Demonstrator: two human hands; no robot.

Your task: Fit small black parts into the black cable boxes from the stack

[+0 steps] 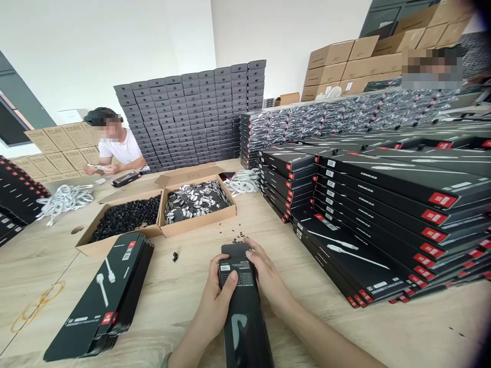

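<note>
A long black cardboard box (245,317) with printed white text and a barcode lies in front of me, its top flap (235,249) standing out at the far end. My left hand (218,291) is closed round the box's left side, the thumb pressed on the printed face. On the other side my right hand (268,276) grips the box near the flap, fingertips at its far right corner. A stack of flat black cable boxes (111,286) lies to the left of my hands. Tiny black bits (238,239) are scattered just beyond the flap.
Two open cartons stand ahead: one with small black parts (126,217), one with black-and-white tags (197,199). Stacked finished boxes (383,199) rise on the right. White cables (245,180), rubber bands (38,306) and a black clip (175,256) lie about. A co-worker (118,145) sits across.
</note>
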